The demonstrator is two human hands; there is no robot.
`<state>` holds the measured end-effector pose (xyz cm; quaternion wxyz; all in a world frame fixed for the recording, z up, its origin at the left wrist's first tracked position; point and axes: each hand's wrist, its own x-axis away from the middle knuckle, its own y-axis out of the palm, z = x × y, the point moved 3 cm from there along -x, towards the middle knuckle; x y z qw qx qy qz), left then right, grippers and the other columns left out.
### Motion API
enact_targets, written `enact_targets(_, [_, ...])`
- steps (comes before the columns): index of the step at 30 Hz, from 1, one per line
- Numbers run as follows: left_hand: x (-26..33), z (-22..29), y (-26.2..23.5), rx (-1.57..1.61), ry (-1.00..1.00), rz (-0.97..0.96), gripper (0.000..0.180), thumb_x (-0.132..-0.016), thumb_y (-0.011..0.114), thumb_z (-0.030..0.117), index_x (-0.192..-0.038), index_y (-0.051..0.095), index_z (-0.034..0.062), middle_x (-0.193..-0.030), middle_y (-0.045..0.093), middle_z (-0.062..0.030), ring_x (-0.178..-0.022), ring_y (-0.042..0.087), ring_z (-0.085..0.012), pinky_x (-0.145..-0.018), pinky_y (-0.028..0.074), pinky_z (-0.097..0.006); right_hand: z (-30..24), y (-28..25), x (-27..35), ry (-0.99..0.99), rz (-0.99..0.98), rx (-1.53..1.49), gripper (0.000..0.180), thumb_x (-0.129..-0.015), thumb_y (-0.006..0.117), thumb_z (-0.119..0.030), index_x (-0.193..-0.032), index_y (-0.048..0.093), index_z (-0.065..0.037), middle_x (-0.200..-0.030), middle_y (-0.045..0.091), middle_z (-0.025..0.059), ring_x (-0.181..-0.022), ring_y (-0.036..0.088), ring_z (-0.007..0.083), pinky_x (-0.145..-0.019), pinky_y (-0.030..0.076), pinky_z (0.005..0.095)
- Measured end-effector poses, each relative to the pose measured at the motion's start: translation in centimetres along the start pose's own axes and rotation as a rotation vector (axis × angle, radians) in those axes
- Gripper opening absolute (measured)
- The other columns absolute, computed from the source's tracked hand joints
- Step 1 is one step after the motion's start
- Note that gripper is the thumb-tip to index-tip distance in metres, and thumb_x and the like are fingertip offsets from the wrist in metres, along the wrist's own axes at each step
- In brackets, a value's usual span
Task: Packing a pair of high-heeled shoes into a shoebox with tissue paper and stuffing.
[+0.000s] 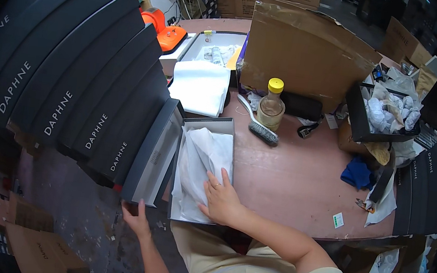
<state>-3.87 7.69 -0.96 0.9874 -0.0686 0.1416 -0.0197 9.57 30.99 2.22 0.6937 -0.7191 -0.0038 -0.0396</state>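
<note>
An open dark grey shoebox (pixel 232 160) sits at the table's near edge, in front of me. White tissue paper (pixel 193 166) fills it and covers whatever lies beneath. My right hand (pixel 220 198) rests on the tissue with its fingers spread, a ring on one of them. To the box's left, a dark box lid (pixel 143 173) stands tilted on its long side, its pale inside toward the box. My left hand (pixel 137 221) grips the lid's near end, thumb on one side and fingers on the other.
Tall stacks of dark shoeboxes (pixel 71 91) rise at the left, with more shoeboxes (pixel 425 184) at the right. A brush (pixel 259 126), a yellow-capped bottle (pixel 271 110) and white paper sheets (pixel 199 88) lie beyond the box. A cardboard panel (pixel 305 51) stands behind them.
</note>
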Motion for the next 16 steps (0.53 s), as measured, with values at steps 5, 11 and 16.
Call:
enact_targets(5, [3.8, 4.8, 1.2, -0.042, 0.303, 0.157, 0.041, -0.072, 0.068, 0.010, -0.105, 0.045, -0.0016, -0.106, 0.055, -0.0165, -0.094, 0.055, -0.0239, -0.085, 0.044, -0.035, 2.1, -4.5, 5.9, 0.056, 0.527, -0.699, 0.046, -0.089, 0.052, -0.034, -0.121, 0.053, 0.001, -0.132, 0.047, 0.0184, -0.132, 0.031, 0.0354, -0.109, 0.024, 0.0476])
enact_targets(11, [10.7, 15.0, 7.3, -0.316, 1.184, -0.647, 0.053, -0.076, 0.074, 0.031, -0.110, 0.046, 0.0014, -0.111, 0.060, -0.0216, -0.098, 0.063, -0.0383, -0.081, 0.053, -0.045, 6.1, -2.0, 8.8, 0.503, 0.720, -1.427, 0.057, -0.095, 0.046, -0.034, -0.135, 0.036, 0.004, -0.137, 0.041, 0.0201, -0.132, 0.033, 0.0313, -0.108, 0.026, 0.0366])
enact_targets(16, [12.3, 14.7, 9.6, -0.298, 0.939, -1.015, 0.063, -0.077, 0.072, 0.032, -0.123, 0.044, -0.0007, -0.118, 0.060, -0.0175, -0.107, 0.058, -0.0401, -0.088, 0.049, -0.046, 5.2, -0.1, 5.6, 0.497, 0.578, -1.571, 0.075, -0.090, 0.058, -0.037, -0.145, 0.020, -0.003, -0.146, 0.029, 0.0187, -0.136, 0.025, 0.0244, -0.111, 0.018, 0.0329])
